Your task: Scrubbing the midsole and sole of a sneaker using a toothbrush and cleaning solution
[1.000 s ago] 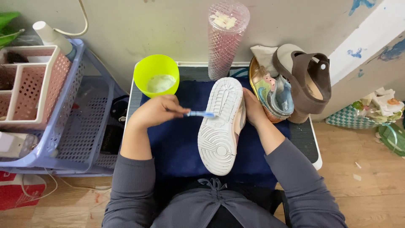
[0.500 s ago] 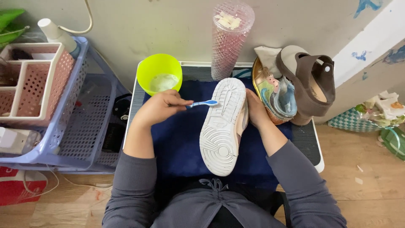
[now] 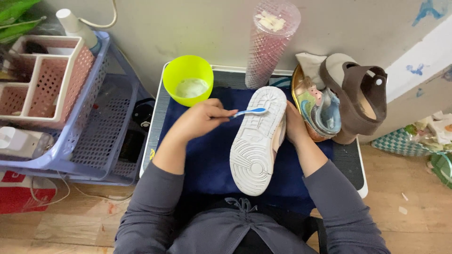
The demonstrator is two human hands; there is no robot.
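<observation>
A white sneaker (image 3: 258, 141) lies sole up across a dark blue cloth (image 3: 207, 160) on a low table. My left hand (image 3: 200, 120) grips a blue toothbrush (image 3: 249, 112), its head resting on the upper part of the sole. My right hand (image 3: 294, 123) holds the sneaker's far side near the toe, mostly hidden behind the shoe. A lime green bowl (image 3: 189, 80) with white foamy liquid stands just beyond my left hand.
A pink textured tumbler (image 3: 268, 44) stands at the table's back. Brown sandals (image 3: 355, 96) and a small colourful shoe (image 3: 320, 110) are piled at the right. A blue basket rack (image 3: 101, 122) with a pink organiser (image 3: 49, 80) sits at the left. Wooden floor lies below.
My left hand has moved the toothbrush slightly along the upper sole. The sneaker and my right hand stay where they were.
</observation>
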